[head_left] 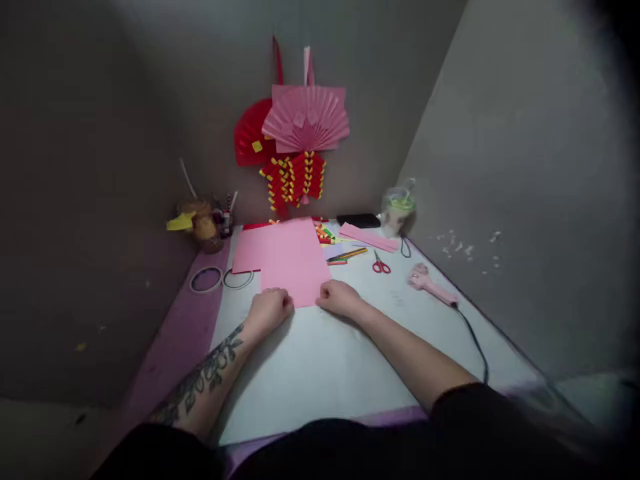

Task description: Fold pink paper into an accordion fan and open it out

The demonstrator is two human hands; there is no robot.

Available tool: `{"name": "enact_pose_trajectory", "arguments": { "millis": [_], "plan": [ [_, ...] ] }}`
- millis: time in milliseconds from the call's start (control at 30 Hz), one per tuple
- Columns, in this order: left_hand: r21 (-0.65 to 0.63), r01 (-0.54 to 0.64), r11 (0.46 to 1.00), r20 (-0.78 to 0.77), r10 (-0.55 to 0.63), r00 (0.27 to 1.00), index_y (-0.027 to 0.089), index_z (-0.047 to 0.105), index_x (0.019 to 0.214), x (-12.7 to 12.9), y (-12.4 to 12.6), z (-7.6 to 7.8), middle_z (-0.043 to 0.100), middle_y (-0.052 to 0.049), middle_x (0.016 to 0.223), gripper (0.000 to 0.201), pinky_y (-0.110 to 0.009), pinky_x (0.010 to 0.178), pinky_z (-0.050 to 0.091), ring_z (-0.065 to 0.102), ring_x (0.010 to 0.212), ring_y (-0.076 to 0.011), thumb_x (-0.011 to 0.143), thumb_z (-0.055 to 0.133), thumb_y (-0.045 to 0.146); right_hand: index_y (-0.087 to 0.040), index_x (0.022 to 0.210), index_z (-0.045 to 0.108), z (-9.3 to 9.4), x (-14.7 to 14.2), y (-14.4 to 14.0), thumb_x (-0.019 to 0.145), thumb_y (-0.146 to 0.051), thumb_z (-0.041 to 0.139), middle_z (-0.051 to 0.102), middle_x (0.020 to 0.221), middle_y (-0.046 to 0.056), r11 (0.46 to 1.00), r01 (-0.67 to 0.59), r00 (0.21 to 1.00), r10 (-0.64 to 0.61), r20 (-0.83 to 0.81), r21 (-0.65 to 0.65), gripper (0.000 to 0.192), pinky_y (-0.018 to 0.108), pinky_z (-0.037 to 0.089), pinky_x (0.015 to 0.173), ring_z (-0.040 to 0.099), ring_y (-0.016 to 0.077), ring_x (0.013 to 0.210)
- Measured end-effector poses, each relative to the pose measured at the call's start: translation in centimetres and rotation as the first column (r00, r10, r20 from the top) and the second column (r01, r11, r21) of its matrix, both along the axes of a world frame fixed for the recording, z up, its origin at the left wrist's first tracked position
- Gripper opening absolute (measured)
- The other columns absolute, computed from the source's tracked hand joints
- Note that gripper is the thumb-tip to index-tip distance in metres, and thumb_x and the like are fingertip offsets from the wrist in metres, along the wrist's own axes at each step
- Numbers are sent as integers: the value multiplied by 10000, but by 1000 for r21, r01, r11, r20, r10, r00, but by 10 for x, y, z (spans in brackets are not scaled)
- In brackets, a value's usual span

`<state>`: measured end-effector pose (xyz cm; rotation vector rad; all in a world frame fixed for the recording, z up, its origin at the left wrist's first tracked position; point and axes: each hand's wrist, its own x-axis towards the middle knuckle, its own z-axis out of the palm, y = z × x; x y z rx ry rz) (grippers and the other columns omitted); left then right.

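Note:
A sheet of pink paper (295, 263) lies over a second pink sheet (246, 248) on the white tabletop. My left hand (271, 310) is closed on the near left corner of the upper sheet. At the near right corner, my right hand (339, 298) pinches the same sheet with curled fingers. The paper stretches away from me between both hands, and its near edge shows between them. Fingertips of both hands are partly hidden by the knuckles.
Two tape rolls (206, 280) lie left. Red-handled scissors (381, 264), pencils (353, 255), pink strips (369, 237) and a corded pink glue gun (434, 287) lie right. A lidded cup (399, 208) stands at the back right. A pink paper fan (306, 120) hangs on the wall.

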<state>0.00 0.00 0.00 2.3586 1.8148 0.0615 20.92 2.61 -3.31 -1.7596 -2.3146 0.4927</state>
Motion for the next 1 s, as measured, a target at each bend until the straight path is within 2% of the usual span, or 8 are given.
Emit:
{"name": "enact_pose_trajectory", "arguments": {
  "millis": [133, 233, 300, 433, 600, 767, 867, 1000],
  "plan": [
    [52, 172, 984, 111, -177, 978, 238, 698, 931, -9, 6, -4, 639, -55, 918, 254, -281, 738, 383, 543, 869, -188, 865, 465, 317, -193, 726, 624, 6, 5, 2, 716, -335, 575, 632, 727, 0, 999, 11, 1000, -11, 12, -44, 152, 226, 268, 516, 499, 115, 617],
    [113, 395, 912, 176, -410, 895, 294, 708, 1004, -12, 9, -14, 627, -45, 908, 309, -296, 795, 368, 515, 879, -181, 879, 442, 198, -188, 718, 625, 10, 8, 1, 708, -327, 588, 630, 701, -5, 997, 13, 1000, -14, -15, -73, 145, 222, 280, 519, 501, 114, 608],
    [136, 460, 877, 173, -479, 861, 306, 699, 1041, -13, 10, -21, 618, -44, 895, 326, -300, 795, 363, 500, 872, -182, 890, 434, 191, -180, 695, 621, 11, 11, 2, 702, -309, 587, 622, 677, -5, 998, 10, 999, -13, -42, -70, 133, 221, 290, 526, 499, 115, 601],
    [137, 486, 863, 150, -503, 851, 321, 681, 1076, -14, 10, -26, 596, -36, 893, 304, -293, 780, 357, 481, 881, -184, 910, 434, 255, -163, 660, 611, 11, 24, 4, 718, -267, 537, 605, 647, -9, 995, -27, 978, 7, -209, -92, 140, 215, 327, 554, 504, 116, 608],
    [91, 494, 865, 150, -503, 852, 327, 644, 1130, -14, 9, -22, 575, -39, 920, 328, -285, 784, 365, 473, 915, -183, 926, 394, 266, -144, 750, 634, 16, 43, 3, 762, -282, 481, 619, 696, -2, 981, -35, 891, -55, -450, -189, 206, 211, 385, 610, 536, 127, 660],
    [58, 483, 874, 164, -486, 859, 297, 642, 1138, -15, 9, -21, 571, -45, 932, 339, -275, 802, 373, 477, 917, -179, 919, 388, 248, -158, 732, 628, 20, 44, -4, 681, -221, 573, 593, 760, 5, 985, -161, 932, 129, -340, -66, 98, 210, 380, 628, 521, 122, 681],
    [67, 484, 873, 163, -488, 858, 305, 644, 1134, -16, 9, -22, 571, -43, 925, 345, -275, 792, 371, 477, 908, -181, 909, 396, 225, -159, 656, 599, 18, 40, -5, 713, -214, 541, 561, 716, 2, 989, -147, 962, 143, -234, -2, 98, 208, 355, 609, 495, 113, 646],
    [81, 484, 871, 157, -491, 857, 323, 639, 1140, -16, 9, -23, 572, -40, 929, 374, -277, 782, 368, 478, 901, -184, 889, 404, 176, -154, 646, 601, 17, 35, -4, 733, -210, 522, 582, 697, 12, 994, -107, 989, 104, -107, -22, 130, 209, 321, 579, 484, 111, 627]
  ]
}}
